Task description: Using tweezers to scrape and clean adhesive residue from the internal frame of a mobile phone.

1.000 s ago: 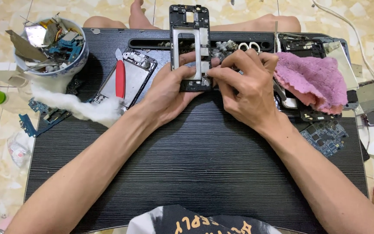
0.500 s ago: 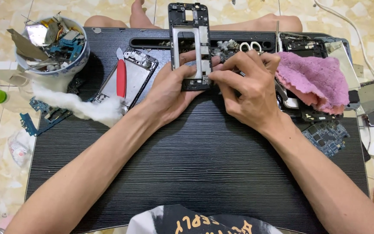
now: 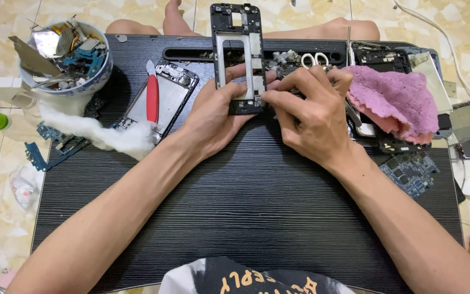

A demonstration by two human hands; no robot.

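gripping one phone frame point(image 3: 236, 54) with two hands, left hand point(image 3: 213, 117), right hand point(image 3: 311, 114), one pink cloth point(image 3: 395, 100)

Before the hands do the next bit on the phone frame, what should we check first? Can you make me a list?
1. Left hand has hold of the phone frame: ok.
2. Right hand fingertips sit at the frame's lower end: ok.
3. Frame held upright above the black table: ok.
4. Red-handled tool within reach, lying on another phone body: ok.
5. Loose small parts under the hands: cannot tell, hidden.
6. Pink cloth out of the way, to the right: ok.
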